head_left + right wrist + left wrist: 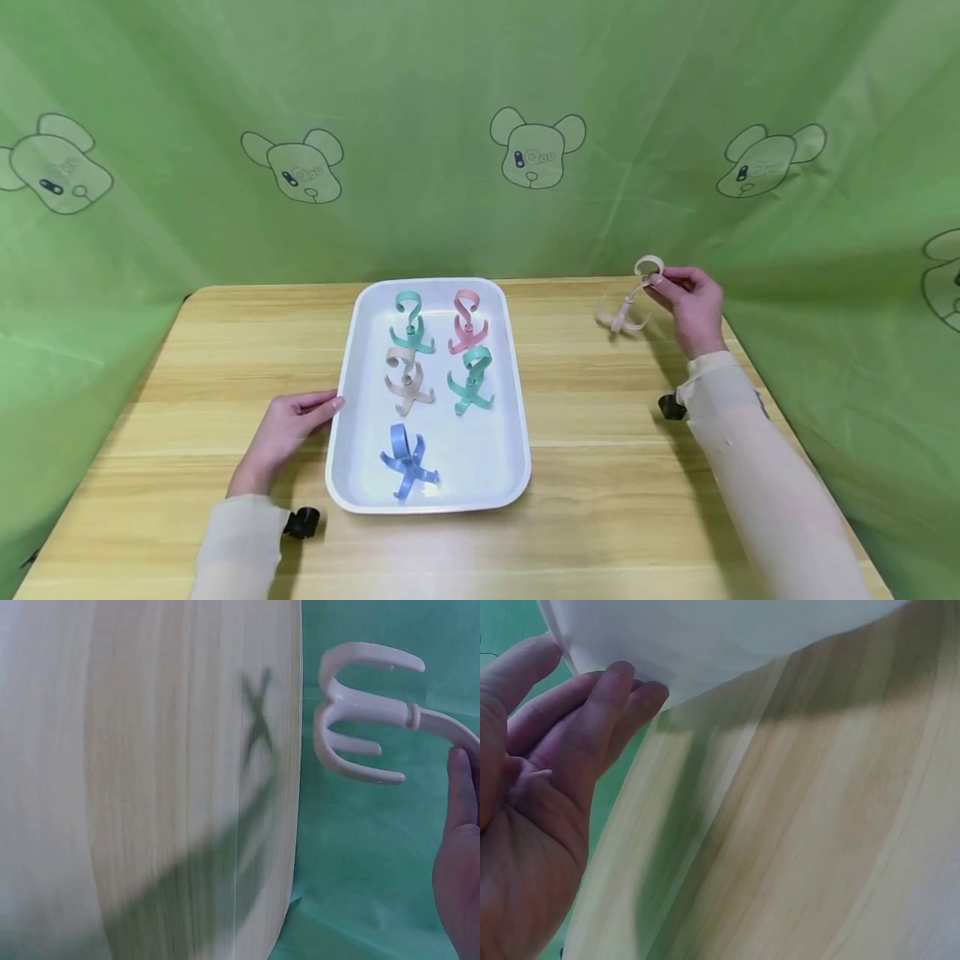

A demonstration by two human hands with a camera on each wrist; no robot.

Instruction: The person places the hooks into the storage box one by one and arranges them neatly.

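Observation:
My right hand (692,308) pinches a pale pink four-pronged hanging hook (621,315) by its curved top, above the table's far right part. The right wrist view shows its prongs (367,712) off the tabletop, with a shadow below. With thumb at the rim and fingers beneath, my left hand (288,429) holds the left edge of a white tray (480,467). Inside the tray lie two green hooks (471,392), a pink hook (468,332), a beige hook (408,387) and a blue hook (407,467). The left wrist view shows the tray's underside (705,645) above the wood.
The wooden table (600,500) reaches back to a green curtain (420,225) printed with bear heads, which also hangs along both sides. A black wrist-worn piece (303,523) sits by the left wrist, another (672,407) by the right.

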